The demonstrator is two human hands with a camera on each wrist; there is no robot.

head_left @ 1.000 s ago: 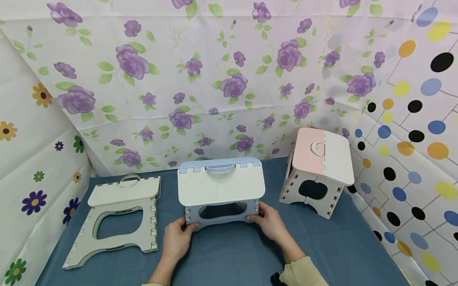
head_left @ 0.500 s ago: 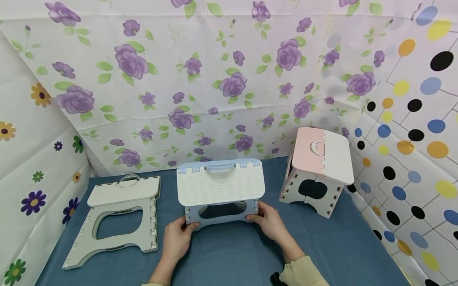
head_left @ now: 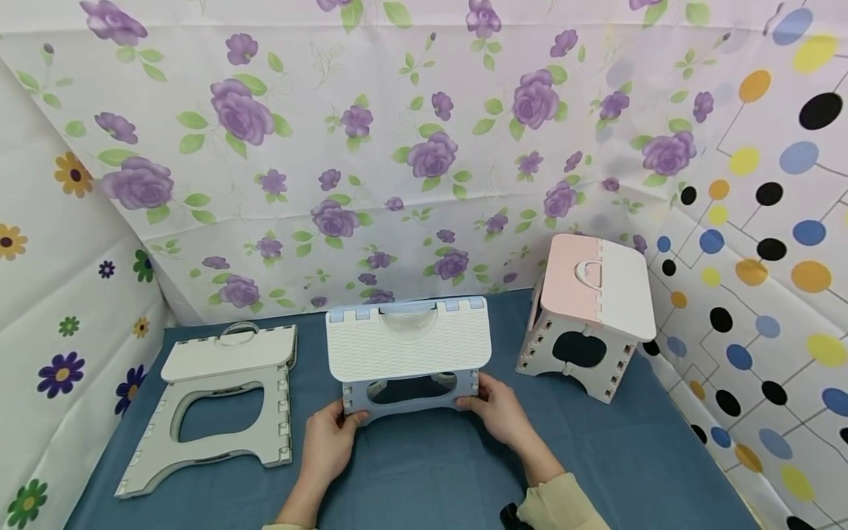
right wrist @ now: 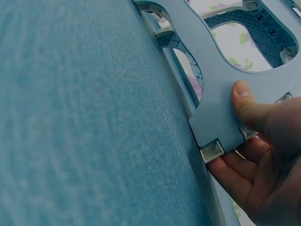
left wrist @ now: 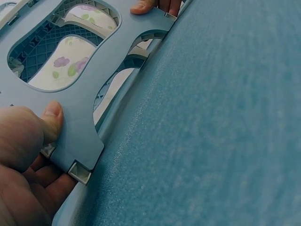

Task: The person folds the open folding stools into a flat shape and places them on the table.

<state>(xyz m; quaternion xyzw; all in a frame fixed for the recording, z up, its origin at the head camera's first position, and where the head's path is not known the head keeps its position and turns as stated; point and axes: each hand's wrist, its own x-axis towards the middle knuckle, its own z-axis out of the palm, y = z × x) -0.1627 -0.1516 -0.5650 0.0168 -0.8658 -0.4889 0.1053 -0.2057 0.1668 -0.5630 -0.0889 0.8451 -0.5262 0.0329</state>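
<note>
A folding step stool (head_left: 408, 344) with a white top, light blue legs and a blue handle stands at the middle of the table, its top partly tilted. My left hand (head_left: 326, 445) grips the lower left corner of its front leg panel, thumb on the front face and fingers curled behind. At the opposite corner my right hand (head_left: 502, 414) holds the same panel (right wrist: 218, 110) in a like way. In the left wrist view the thumb presses on the blue panel (left wrist: 75, 127). Through the panel's opening the ribbed underside and rear leg show.
On the left a grey-white folding stool (head_left: 228, 346) lies folded flat. A pink and white folding stool (head_left: 596, 283) stands unfolded at the back right. Blue cloth (head_left: 424, 478) covers the table, and patterned curtains (head_left: 397, 147) hang behind and at both sides.
The blue and white stool's top has tipped slightly, its back edge sinking a little, and more of the rear leg shows through the opening. Both hands keep their grip in place.
</note>
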